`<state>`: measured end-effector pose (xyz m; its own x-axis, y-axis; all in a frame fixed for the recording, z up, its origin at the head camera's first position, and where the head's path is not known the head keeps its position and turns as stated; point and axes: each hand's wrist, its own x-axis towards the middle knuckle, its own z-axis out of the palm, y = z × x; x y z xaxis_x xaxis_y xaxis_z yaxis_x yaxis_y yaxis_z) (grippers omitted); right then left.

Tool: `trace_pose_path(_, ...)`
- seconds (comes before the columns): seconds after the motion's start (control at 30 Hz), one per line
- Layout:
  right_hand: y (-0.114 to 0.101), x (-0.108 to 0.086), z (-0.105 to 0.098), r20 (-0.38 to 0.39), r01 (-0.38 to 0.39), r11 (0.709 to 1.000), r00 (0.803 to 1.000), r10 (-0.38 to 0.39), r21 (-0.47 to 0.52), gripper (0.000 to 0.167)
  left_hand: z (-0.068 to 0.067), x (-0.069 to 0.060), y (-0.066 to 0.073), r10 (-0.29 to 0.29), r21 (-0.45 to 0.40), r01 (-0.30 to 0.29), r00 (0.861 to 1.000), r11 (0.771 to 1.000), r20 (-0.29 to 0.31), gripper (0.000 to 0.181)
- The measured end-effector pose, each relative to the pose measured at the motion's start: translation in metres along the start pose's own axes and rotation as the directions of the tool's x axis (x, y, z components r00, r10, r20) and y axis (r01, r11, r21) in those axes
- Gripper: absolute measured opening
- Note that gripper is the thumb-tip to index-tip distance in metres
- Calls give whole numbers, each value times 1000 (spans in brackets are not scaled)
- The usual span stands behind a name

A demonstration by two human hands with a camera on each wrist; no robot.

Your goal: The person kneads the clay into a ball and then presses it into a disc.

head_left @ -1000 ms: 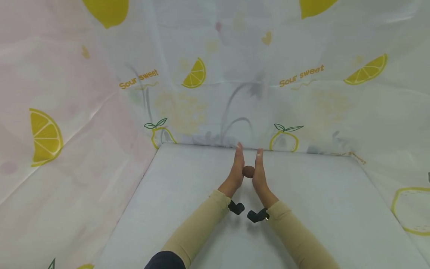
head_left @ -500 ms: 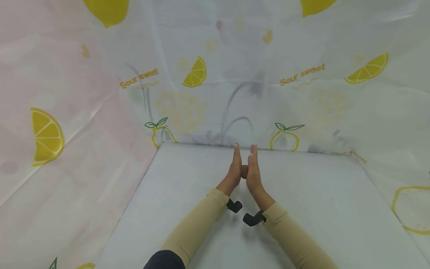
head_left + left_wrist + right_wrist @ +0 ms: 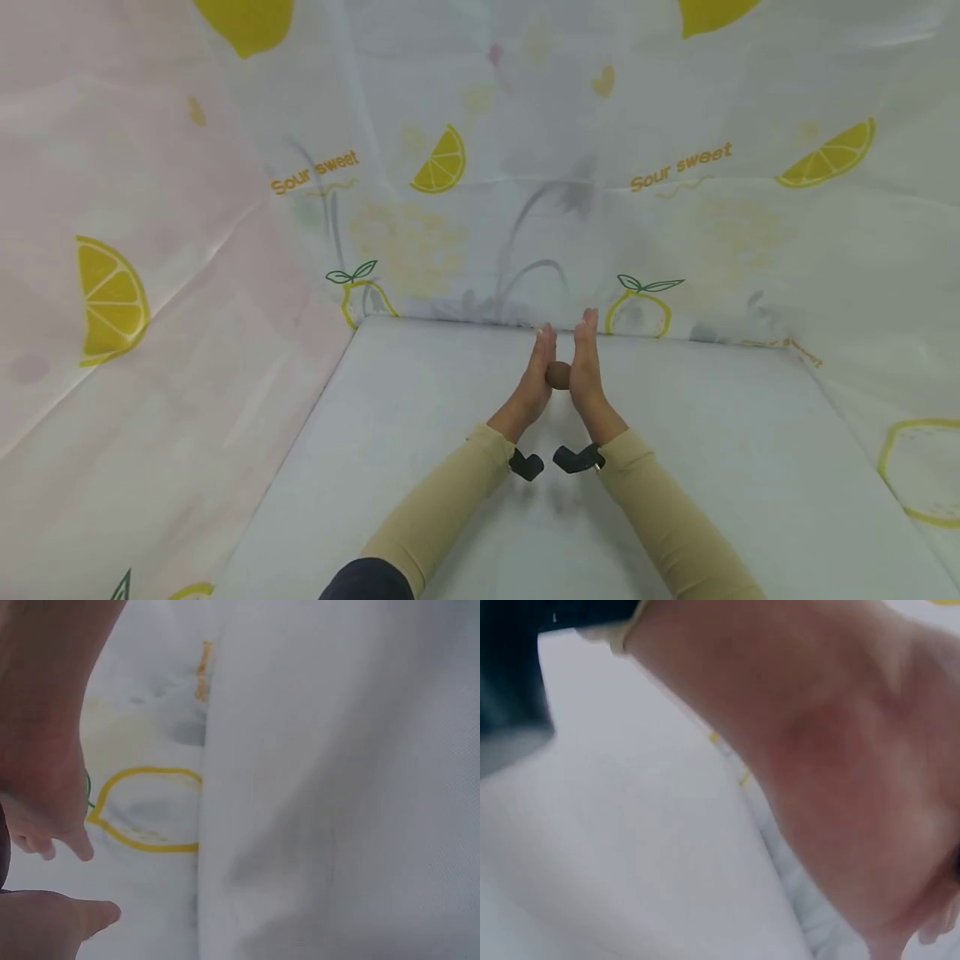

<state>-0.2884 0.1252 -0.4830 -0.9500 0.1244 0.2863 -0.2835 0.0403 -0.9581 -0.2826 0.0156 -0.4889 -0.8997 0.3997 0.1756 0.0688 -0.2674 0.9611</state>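
Note:
A small brown ball point(image 3: 558, 375) sits between two upright, facing palms in the head view, above the white table; its material cannot be told. My left hand point(image 3: 534, 387) touches the ball from the left with straight fingers. From the right, the straight-fingered right hand point(image 3: 587, 373) presses on it. In the left wrist view, the right hand point(image 3: 45, 735) is above and part of the left hand point(image 3: 45, 922) below; a dark sliver of the ball point(image 3: 3, 847) shows at the edge. The right wrist view is mostly filled by the left hand point(image 3: 832, 757).
Under the forearms lies a white tabletop point(image 3: 375, 392). Behind it and at both sides hangs a lemon-printed sheet point(image 3: 510, 225). Each wrist carries a dark camera, such as the left-wrist camera point(image 3: 527, 465) and the right-wrist camera point(image 3: 576, 459).
The palms have slid against each other with the ball between them. Over the last half second the right hand has moved toward the back sheet, and both hands and the ball slightly rightward.

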Motion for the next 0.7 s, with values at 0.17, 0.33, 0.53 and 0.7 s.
trace_pose_path(0.17,9,5,-13,-24,-87,996,996,88,12,66,3,1,0,-24,-25,25,998,999,55,81)
trace_pose_path(0.33,18,-1,-15,-15,-139,990,990,139,3,67,4,3,0,-3,-31,5,999,1000,39,84)
trace_pose_path(0.53,13,-22,-3,17,-95,996,995,95,-1,62,2,5,-1,13,5,-13,999,1000,-46,88)
trace_pose_path(0.7,-8,-41,11,81,-27,1000,996,26,2,58,-1,6,-1,-6,109,21,991,994,-132,85)
